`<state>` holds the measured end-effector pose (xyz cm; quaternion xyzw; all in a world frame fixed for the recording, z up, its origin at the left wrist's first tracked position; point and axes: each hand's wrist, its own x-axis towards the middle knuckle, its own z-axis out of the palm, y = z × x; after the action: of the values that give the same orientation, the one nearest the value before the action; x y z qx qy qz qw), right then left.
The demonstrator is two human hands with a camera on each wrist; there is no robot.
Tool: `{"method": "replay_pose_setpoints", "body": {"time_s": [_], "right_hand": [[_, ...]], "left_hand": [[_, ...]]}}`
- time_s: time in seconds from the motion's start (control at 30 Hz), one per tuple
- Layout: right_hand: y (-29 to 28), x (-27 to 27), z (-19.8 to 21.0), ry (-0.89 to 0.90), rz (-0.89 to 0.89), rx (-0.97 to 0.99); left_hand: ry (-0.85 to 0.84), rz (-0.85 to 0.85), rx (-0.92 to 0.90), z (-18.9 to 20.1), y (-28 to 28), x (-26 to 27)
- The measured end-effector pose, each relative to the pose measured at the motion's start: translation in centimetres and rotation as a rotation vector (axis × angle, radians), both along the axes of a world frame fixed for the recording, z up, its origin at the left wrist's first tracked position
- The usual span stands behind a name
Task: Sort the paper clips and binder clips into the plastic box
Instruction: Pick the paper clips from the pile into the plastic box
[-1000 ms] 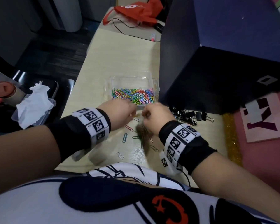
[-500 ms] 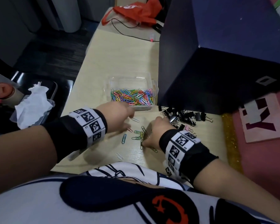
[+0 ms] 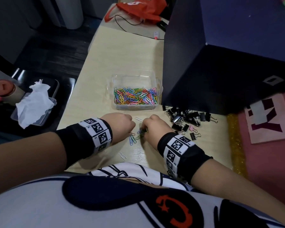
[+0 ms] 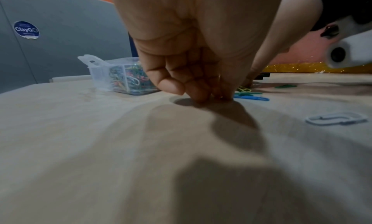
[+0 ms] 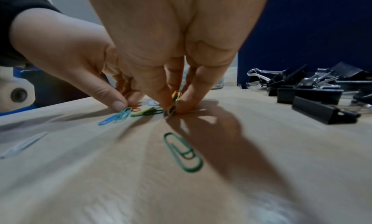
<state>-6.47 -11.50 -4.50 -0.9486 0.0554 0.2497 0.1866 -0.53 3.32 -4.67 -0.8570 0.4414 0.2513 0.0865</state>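
Observation:
The clear plastic box holds several coloured paper clips in its near part. Just in front of it both hands work on the table. My right hand pinches a small bunch of paper clips, yellow and green among them, with its fingertips on the wood. My left hand has curled fingers, tips down, pinching an orange paper clip. Loose blue clips, a green clip and a white clip lie around. Black binder clips sit in a pile to the right.
A tall dark blue box stands right behind the binder clips and against the plastic box. A red bag and a black cable lie at the table's far end. A tray with tissue sits left, off the table.
Both hands came back from the box's front edge to the loose clips. The right hand dropped to the table first and closed on clips; the scattered clips now lie closer together.

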Motion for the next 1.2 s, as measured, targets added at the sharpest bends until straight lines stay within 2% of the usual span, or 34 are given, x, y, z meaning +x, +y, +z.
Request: {"method": "replay_pose_setpoints", "body": {"time_s": [0.3,0.4,0.5,0.57,0.63,0.7,0.8,0.87,1.03,1.2], "right_hand": [[-0.9,1.2,0.9,-0.039,-0.071,0.022],[-0.9,2.3,2.1,-0.162,-0.116,0.066],[-0.8,3.6,3.6,-0.374,-0.240,0.155],[-0.8,4.3,4.3,-0.427,-0.274,0.194],[-1.2,4.4,4.8,-0.364,-0.229,0.113],[-1.7,4.0,4.8,-0.221,-0.179,-0.010],[-1.9,2.8,3.4,0.017,-0.068,-0.135],[-1.5,1.8,2.0,0.080,0.021,-0.146],[-0.4,0.2,-0.1,-0.025,0.211,-0.109],[-0.2,0.4,-0.4,-0.066,0.226,-0.116]], "left_hand": [[0.024,0.060,0.006,-0.4,-0.2,-0.2],[0.002,0.063,-0.039,0.0,-0.1,0.2],[-0.014,0.078,-0.113,1.0,0.0,1.0],[-0.017,0.072,-0.133,1.3,-0.1,1.1],[-0.014,0.058,-0.126,1.3,-0.2,0.7],[-0.004,0.046,-0.074,0.9,-0.3,0.0],[-0.030,0.062,-0.017,0.4,-0.8,-0.6],[-0.035,0.104,-0.020,0.4,-1.1,-0.5],[-0.013,0.109,0.015,0.5,-0.9,0.5],[-0.014,0.096,0.010,0.2,-0.3,0.9]]}}
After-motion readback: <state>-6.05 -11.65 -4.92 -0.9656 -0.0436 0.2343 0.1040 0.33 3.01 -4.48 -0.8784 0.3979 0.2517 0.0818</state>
